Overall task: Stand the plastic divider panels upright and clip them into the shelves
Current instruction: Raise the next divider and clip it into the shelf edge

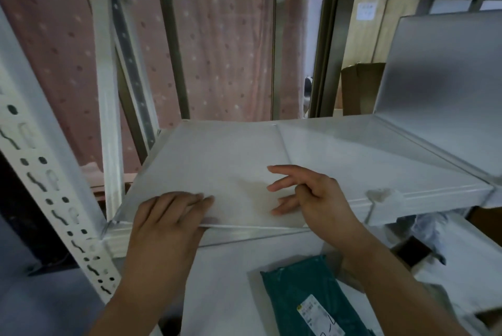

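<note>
A frosted white plastic divider panel (217,161) lies flat on the white metal shelf (434,194). My left hand (168,218) grips the panel's near edge, fingers on top and thumb hidden below. My right hand (312,194) hovers over the panel's right part with fingers spread, holding nothing that I can see. A second frosted panel (440,63) stands upright at the right end of the shelf. A small clear clip (380,195) sits on the shelf's front lip.
A perforated white upright post (49,172) rises at the left. Behind the shelf hangs a pink dotted curtain (222,58). On the lower shelf lies a green mailer bag (312,300). Cardboard boxes (361,85) stand at the back right.
</note>
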Demonstrator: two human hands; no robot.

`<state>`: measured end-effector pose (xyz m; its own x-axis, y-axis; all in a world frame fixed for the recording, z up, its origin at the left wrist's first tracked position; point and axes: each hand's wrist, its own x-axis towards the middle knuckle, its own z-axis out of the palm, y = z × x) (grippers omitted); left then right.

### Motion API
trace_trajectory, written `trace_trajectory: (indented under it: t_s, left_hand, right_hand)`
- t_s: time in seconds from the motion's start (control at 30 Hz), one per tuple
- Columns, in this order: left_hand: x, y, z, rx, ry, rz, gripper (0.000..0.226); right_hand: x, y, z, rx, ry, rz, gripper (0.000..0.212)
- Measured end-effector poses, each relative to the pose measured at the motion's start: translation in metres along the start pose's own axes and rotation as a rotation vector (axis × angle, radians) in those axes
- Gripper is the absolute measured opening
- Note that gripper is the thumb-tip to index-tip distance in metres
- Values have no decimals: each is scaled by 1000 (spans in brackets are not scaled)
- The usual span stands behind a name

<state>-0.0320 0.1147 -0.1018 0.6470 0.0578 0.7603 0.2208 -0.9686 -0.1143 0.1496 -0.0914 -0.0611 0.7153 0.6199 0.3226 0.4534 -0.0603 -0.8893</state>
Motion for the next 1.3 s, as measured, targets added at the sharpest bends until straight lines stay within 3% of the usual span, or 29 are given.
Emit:
trace_trajectory:
  t_s: [0.13,0.2,0.33,0.47,0.6,0.73,0.93,1.3]
  left_hand:
    - [42,-1,-23,75,153,189,32]
    - [70,-1,-34,131,205,312,22]
    - [130,22,-52,230,289,557,12]
    - [180,62,-56,344,281,778,21]
    - [229,110,-54,373,262,939,31]
    - [271,150,-53,317,238,1021,38]
    - [291,182,-42,189,222,1138,19]
    - [291,200,-26,171,286,1132,13]
  right_hand:
    - [-7,2,-11,123,33,-1,64]
    - [-10,2,-19,202,50,-11,54]
    - [-24,-1,-33,34,82,-186,26]
    - [-33,-1,-57,-195,68,-303,55]
    - [-34,-7,-95,-197,162,-277,48]
    - [-35,-5,-123,29,162,-173,65]
    - [-34,8,-158,59,23,-146,50]
    - [-25,31,-193,28,-74,-187,60]
